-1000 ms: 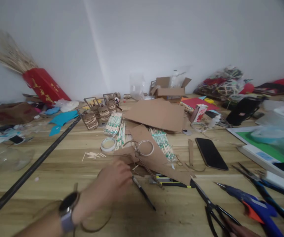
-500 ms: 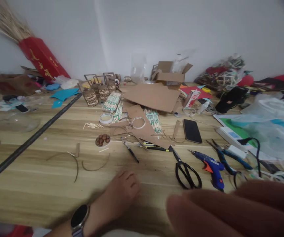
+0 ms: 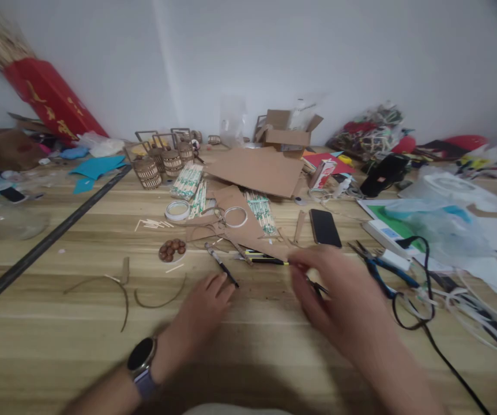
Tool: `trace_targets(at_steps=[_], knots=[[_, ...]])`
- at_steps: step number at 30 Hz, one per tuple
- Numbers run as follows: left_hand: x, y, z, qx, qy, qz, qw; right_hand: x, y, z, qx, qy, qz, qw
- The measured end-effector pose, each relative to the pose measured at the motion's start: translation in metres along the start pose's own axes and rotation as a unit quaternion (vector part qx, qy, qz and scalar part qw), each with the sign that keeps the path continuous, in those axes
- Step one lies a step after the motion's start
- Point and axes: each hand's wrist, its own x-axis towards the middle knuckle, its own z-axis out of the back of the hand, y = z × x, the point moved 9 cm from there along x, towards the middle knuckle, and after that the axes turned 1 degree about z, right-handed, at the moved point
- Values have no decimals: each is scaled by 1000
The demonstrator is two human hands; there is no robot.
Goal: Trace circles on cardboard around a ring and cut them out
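Observation:
My left hand [image 3: 207, 302], with a watch [image 3: 141, 354] on the wrist, rests on the wooden table with its fingers loosely bent and slightly apart. Its fingertips are beside the lower end of a black-and-white pen [image 3: 222, 266]; I see no grip on it. Over the place of the black scissors [image 3: 317, 286], my right hand [image 3: 300, 266] has thumb and index finger brought together. Only a dark bit of the scissors shows between those fingers. Whatever the fingertips hold is hidden. Just beyond them lies a yellow-and-black cutter [image 3: 263, 260]. The blue glue gun is hidden behind my right hand.
Blue-handled pliers [image 3: 378, 271], a black cord [image 3: 451, 363] and white strips lie at right. A phone [image 3: 325, 227], cardboard [image 3: 257, 170], tape rolls [image 3: 178, 210] and brown beads [image 3: 172, 250] are ahead. Small woven baskets [image 3: 147, 173] stand behind; thin curved strips [image 3: 125, 300] lie left.
My right hand has moved from close to the camera forward and left, over the scissors and glue gun. The left hand's fingers have come up beside the pen. The view has shifted slightly right.

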Motion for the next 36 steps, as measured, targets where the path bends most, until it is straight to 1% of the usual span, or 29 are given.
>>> trace_targets(at_steps=[1, 2, 3, 4, 6, 7, 9, 12, 16, 19, 21, 24, 26, 28, 30, 32, 33, 35, 36], knots=[[7, 0, -1, 2, 1, -2, 1000, 11, -10, -32, -39, 69, -21, 997], [13, 0, -1, 3, 2, -7, 1000, 16, -21, -66, -74, 154, -43, 984], [18, -1, 0, 4, 4, -12, 1000, 20, -29, -92, -84, 187, -50, 977], [22, -2, 1, 4, 6, -18, 1000, 21, -35, -113, -90, 203, -55, 973], [26, -2, 3, 3, 13, -27, 1000, 18, -45, -144, -103, 226, -61, 967], [27, -1, 4, 2, 17, -30, 999, 15, -48, -154, -107, 232, -62, 965], [28, 2, 3, 0, 23, -34, 999, 11, -53, -165, -115, 239, -64, 962], [30, 8, -2, -6, 30, -43, 999, 15, -56, -168, -118, 242, -47, 962], [33, 13, -7, -9, 29, -56, 998, 25, -51, -171, -117, 240, 13, 963], [35, 10, -5, -15, 19, -71, 997, 25, -44, -177, -124, 234, 66, 962], [35, 5, -1, -28, 10, -87, 996, 21, -39, -181, -133, 227, 96, 960], [33, -7, 13, -66, -10, -119, 991, 16, -36, -180, -147, 211, 124, 958], [29, -17, 27, -105, -28, -135, 985, 13, -34, -175, -150, 201, 148, 957], [24, -23, 45, -144, -50, -134, 979, 9, -29, -166, -148, 190, 177, 954], [21, -23, 63, -180, -77, -111, 974, 5, -24, -157, -143, 177, 206, 952], [22, -11, 78, -219, -112, -60, 967, -1, -18, -146, -139, 165, 233, 948], [25, 2, 83, -230, -125, -21, 965, -4, -16, -141, -138, 159, 244, 947], [33, 34, 86, -220, -136, 52, 965, -10, -15, -131, -136, 148, 257, 945], [37, 55, 85, -208, -135, 91, 964, -13, -17, -126, -136, 142, 259, 946]])
